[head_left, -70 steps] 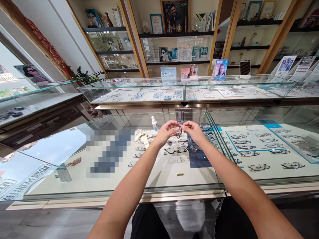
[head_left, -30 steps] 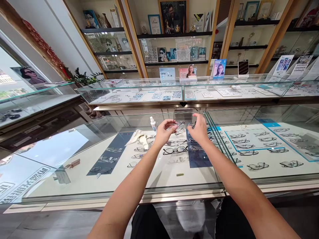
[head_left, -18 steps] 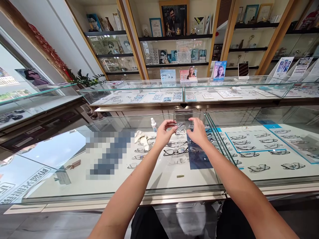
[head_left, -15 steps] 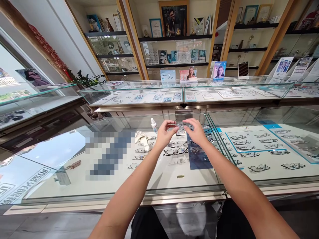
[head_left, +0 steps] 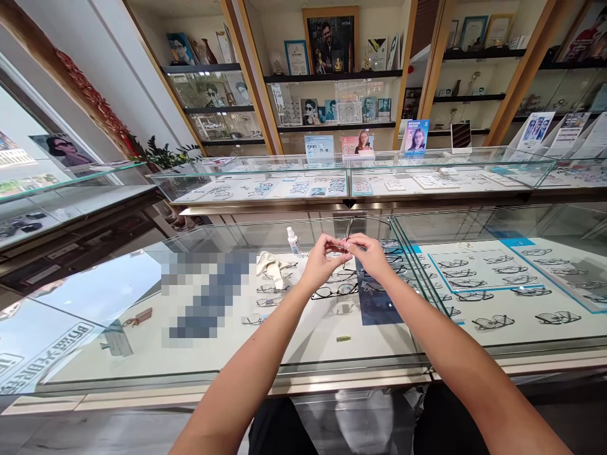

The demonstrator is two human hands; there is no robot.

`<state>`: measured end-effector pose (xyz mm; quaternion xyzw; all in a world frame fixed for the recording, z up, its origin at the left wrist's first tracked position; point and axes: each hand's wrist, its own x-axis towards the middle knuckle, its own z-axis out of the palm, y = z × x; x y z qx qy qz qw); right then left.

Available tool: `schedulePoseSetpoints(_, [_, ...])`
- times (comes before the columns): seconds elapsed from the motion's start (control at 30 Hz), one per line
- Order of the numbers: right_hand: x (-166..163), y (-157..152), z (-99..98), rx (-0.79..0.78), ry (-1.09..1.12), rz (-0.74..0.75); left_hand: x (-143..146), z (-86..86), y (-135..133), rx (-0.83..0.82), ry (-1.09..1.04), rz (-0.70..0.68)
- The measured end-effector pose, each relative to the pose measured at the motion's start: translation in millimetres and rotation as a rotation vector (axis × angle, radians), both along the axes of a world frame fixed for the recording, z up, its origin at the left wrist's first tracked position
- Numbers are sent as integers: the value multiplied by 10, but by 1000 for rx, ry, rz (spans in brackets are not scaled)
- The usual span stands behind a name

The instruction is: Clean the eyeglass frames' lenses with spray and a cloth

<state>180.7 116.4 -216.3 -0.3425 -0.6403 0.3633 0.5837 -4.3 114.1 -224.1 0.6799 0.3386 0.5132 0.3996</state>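
Note:
Both hands meet over the glass counter around a pair of eyeglasses with thin dark temples that stick up and back. My left hand is closed on one side of the frame, thumb and fingers pinching. From the other side, the fingers of my right hand press on it, their tips touching those of the left. The fingers cover most of the lenses and rims. Left of the hands, a small white bottle stands upright beside a crumpled cream cloth.
Inside the glass display counter lie rows of eyeglasses, a dark blue panel and a small gold-green piece. A second glass showcase runs behind, with shelves beyond. At left, one patch is pixelated.
My hands have drawn together, the right one moving left, and their fingertips now touch. The eyeglasses have turned, and their raised temples have shifted right.

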Motion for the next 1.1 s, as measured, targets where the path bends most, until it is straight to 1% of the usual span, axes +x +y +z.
schedulePoseSetpoints(0.03, [3,5,0,-4,9,-9,-9,18,-12,32,51,17])
schedulePoseSetpoints(0.07, [9,9,3,-8,12,-24,-24,40,-18,87,98,63])
schedulePoseSetpoints(0.1, [17,12,7,-14,14,-42,-49,64,-17,161,137,141])
schedulePoseSetpoints(0.13, [26,13,12,-21,17,-61,-83,87,-7,245,160,253])
schedulePoseSetpoints(0.2, [46,11,28,-40,25,-85,-184,121,41,376,158,538])
schedulePoseSetpoints(0.27, [63,6,46,-58,33,-90,-320,118,124,388,118,783])
schedulePoseSetpoints(0.3, [69,2,54,-64,33,-87,-395,98,177,358,94,860])
schedulePoseSetpoints(0.33, [73,-1,61,-69,30,-83,-471,64,236,318,78,905])
schedulePoseSetpoints(0.37, [76,-4,67,-71,26,-80,-545,19,300,271,70,918])
schedulePoseSetpoints(0.43, [79,-8,74,-73,19,-79,-678,-95,436,160,70,883])
schedulePoseSetpoints(0.53, [78,-13,76,-74,12,-83,-816,-269,616,-77,79,758])
schedulePoseSetpoints(0.6, [77,-17,76,-75,7,-80,-866,-349,693,-199,94,689])
schedulePoseSetpoints(0.67, [77,-20,76,-78,2,-74,-887,-391,726,-248,117,660])
schedulePoseSetpoints(0.73, [77,-21,72,-79,0,-72,-890,-401,726,-264,124,658])
schedulePoseSetpoints(0.83, [79,-12,60,-73,2,-72,-865,-374,701,-279,101,650])
schedulePoseSetpoints(0.93, [85,0,51,-63,8,-72,-805,-281,680,-271,19,611])
schedulePoseSetpoints(1.03, [93,4,56,-62,4,-82,-709,-108,624,-265,-87,517])
schedulePoseSetpoints(1.1, [94,-1,64,-68,0,-82,-637,37,533,-274,-170,390])
